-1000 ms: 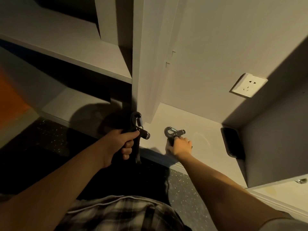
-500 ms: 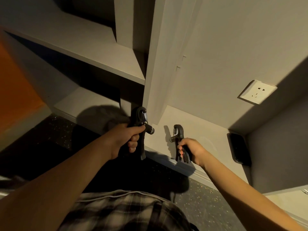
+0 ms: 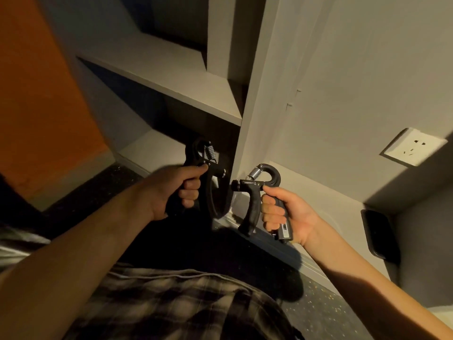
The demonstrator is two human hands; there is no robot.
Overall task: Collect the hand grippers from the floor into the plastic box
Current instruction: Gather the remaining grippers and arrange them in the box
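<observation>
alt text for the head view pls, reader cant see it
Each hand grips a black spring hand gripper, held up side by side: the left hand holds the left gripper, the right hand the right gripper. Behind are grey shelves and a white wall socket.

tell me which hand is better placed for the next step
Neither stands out: the left hand grips one black gripper, the right hand the other gripper, side by side. The plastic box is out of view, so either could go first.
</observation>
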